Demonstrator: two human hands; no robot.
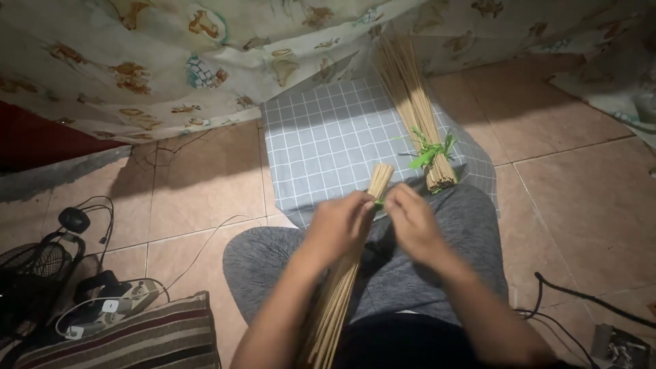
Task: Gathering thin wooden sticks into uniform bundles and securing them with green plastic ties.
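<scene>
A bundle of thin bamboo sticks (378, 182) lies along my lap, its far end poking out past my fingers. My left hand (339, 225) is wrapped around this bundle near its top. My right hand (411, 217) meets it from the right, fingers pinching at a bit of green tie on the bundle. A second bundle of sticks (414, 109), bound with a green strip (430, 152), rests on a grey checked cloth (321, 143) in front of my knees.
A patterned sheet (171, 61) hangs across the back. At left sit a small fan (31, 273), headphones (75, 220), a power strip with plugs (113, 304) and a striped cushion (137, 338). Black cables (581, 297) run over the tiled floor at right.
</scene>
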